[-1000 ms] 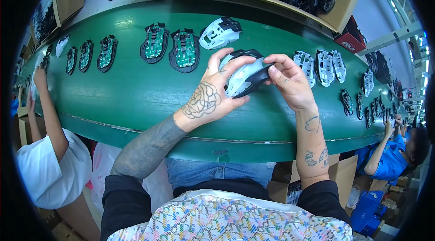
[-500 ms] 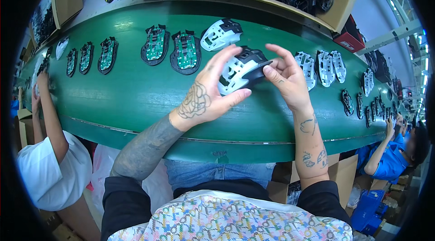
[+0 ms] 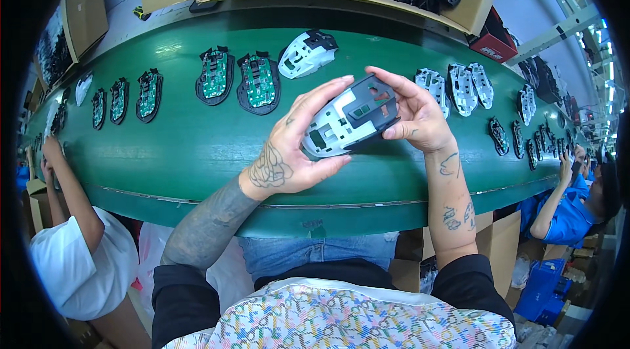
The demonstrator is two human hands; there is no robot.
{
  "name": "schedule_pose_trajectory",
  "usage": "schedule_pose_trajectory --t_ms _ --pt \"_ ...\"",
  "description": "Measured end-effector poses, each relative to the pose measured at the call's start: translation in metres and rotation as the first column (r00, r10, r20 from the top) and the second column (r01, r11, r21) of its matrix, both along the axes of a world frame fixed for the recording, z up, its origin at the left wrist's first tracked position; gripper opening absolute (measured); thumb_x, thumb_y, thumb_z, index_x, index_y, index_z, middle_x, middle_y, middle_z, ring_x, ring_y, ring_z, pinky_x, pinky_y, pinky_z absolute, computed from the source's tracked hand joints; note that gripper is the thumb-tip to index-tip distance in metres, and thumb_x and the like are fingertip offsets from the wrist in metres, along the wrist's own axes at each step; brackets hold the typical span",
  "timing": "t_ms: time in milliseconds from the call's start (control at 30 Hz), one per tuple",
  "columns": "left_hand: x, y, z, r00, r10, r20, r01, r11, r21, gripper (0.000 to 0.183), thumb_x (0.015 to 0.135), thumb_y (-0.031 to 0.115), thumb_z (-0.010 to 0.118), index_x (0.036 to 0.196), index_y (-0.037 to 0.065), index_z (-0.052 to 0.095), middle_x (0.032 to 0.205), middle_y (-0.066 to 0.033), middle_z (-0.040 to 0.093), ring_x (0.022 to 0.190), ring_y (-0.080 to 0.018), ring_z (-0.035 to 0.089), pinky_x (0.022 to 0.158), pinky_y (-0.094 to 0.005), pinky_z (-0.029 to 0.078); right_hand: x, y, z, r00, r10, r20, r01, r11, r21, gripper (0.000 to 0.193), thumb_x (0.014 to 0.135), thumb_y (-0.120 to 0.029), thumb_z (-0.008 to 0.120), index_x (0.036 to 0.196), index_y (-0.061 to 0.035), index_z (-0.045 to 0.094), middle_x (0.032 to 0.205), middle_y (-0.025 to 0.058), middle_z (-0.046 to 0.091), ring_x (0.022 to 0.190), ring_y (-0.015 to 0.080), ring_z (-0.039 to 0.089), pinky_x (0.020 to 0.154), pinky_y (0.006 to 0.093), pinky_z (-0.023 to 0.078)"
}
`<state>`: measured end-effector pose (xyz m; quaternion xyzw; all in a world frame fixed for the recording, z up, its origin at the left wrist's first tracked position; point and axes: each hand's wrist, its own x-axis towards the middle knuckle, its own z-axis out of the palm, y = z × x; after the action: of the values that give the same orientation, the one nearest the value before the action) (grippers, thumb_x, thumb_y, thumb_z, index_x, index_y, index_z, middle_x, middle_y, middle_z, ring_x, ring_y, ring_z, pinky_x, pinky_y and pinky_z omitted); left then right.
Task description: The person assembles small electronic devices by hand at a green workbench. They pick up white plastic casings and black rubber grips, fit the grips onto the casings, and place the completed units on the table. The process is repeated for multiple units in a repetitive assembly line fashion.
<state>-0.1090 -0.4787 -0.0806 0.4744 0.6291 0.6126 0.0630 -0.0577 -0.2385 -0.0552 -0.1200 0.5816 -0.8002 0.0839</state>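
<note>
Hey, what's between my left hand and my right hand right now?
A white and dark shell, held between the left hand and the right hand, as the head view shows.

Wht/blk mouse shell (image 3: 348, 119), grn belt (image 3: 164, 159)

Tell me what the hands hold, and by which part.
A white-and-black shell: left hand around its white end, right hand at its black end.

You wear a white, multicolour-patterned garment (image 3: 354, 323), black elbow-length sleeves (image 3: 186, 300) and blue jeans (image 3: 315, 254). A looping line tattoo (image 3: 269, 166) marks your left hand (image 3: 289, 164); dense tattooed shading covers the left forearm (image 3: 210, 224), and small outlined figures (image 3: 453, 216) dot the right forearm (image 3: 450, 195).
</note>
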Motion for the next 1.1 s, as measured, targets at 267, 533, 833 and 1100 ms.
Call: schedule_pose_trajectory --t_ms 267,533,833,1100 --pt "0.000 -0.005 -0.001 0.996 0.037 0.082 -0.041 0.998 0.051 0.087 0.067 0.004 0.076 0.144 0.003 0.036 0.146 -0.0173 0.040 0.131 -0.0322 0.044 0.108 -0.0389 0.037 -0.002 -0.007 -0.005 0.999 -0.051 0.006 0.050 0.996 0.071 0.083 0.072 0.007 0.077 0.144 0.0004 0.037 0.124 0.0163 0.057 0.113 0.0197 0.058 0.093 0.0316 0.052" --pt "0.005 -0.008 0.007 0.937 -0.144 0.318 0.083 0.977 0.197 0.088 0.072 0.001 0.075 0.147 0.002 0.030 0.147 -0.0142 0.038 0.135 -0.0238 0.039 0.111 -0.0367 0.035 -0.002 -0.022 -0.003 0.998 -0.063 0.023 0.063 0.998 -0.004 0.095 0.062 -0.015 0.089 0.141 0.0042 0.039 0.137 0.0175 0.050 0.122 0.0234 0.053 0.104 0.0367 0.042" --pt "0.003 -0.005 0.003 0.989 0.146 -0.003 -0.146 0.989 -0.018 0.090 0.065 0.005 0.075 0.145 0.003 0.034 0.140 -0.0180 0.046 0.128 -0.0348 0.046 0.106 -0.0405 0.038 -0.004 -0.047 -0.007 0.937 -0.205 -0.283 0.302 0.883 0.360 0.100 0.062 -0.014 0.088 0.145 -0.0026 0.033 0.118 0.0084 0.055 0.109 0.0168 0.056 0.097 0.0312 0.045" --pt "0.000 -0.011 0.000 0.991 0.056 0.123 -0.058 0.998 0.018 0.090 0.072 0.005 0.075 0.148 0.002 0.027 0.147 -0.0175 0.036 0.136 -0.0308 0.037 0.111 -0.0392 0.031 -0.005 -0.060 -0.013 0.918 -0.338 -0.209 0.377 0.905 0.195 0.104 0.059 -0.009 0.089 0.145 -0.0040 0.030 0.118 0.0113 0.057 0.107 0.0192 0.059 0.093 0.0332 0.049"
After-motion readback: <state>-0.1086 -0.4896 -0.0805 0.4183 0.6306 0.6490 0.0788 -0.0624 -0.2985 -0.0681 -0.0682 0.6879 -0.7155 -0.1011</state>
